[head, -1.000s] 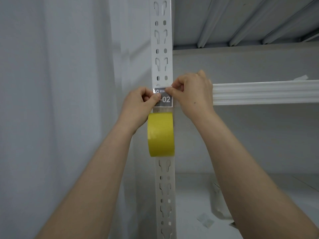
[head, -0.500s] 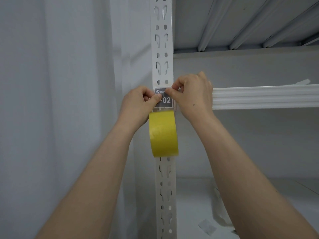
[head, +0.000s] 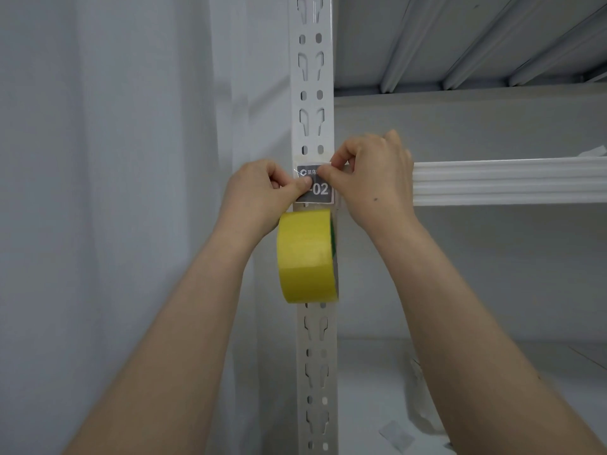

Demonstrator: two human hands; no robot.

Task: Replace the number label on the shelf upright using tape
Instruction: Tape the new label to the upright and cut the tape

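Pinching at the label's top edge, the right hand (head: 371, 178) is closed, thumb & forefinger meeting on what looks like a clear tape end near the upper right corner. The left hand (head: 262, 192) is closed too, thumb pressed on the label's left side, approx. mid-height; what the curled fingers grip behind cannot be told.

Between both hands the number label (head: 314, 184) is seen, grey, reading "-02", flat on the front face of the shelf upright (head: 312, 93). Its long axis runs across the upright, w/ the right hand at the top corner and the left hand lower, so both are touching it, neither nearer.

Just below the label a yellow tape roll (head: 307, 256) hangs, edge-on, against the upright; a clear strip seems to run from it up over the label, though that is hard to confirm.

Both forearms are raised from below, wrists bent inward toward the upright. A white shelf beam (head: 509, 182) extends right, behind the right hand.
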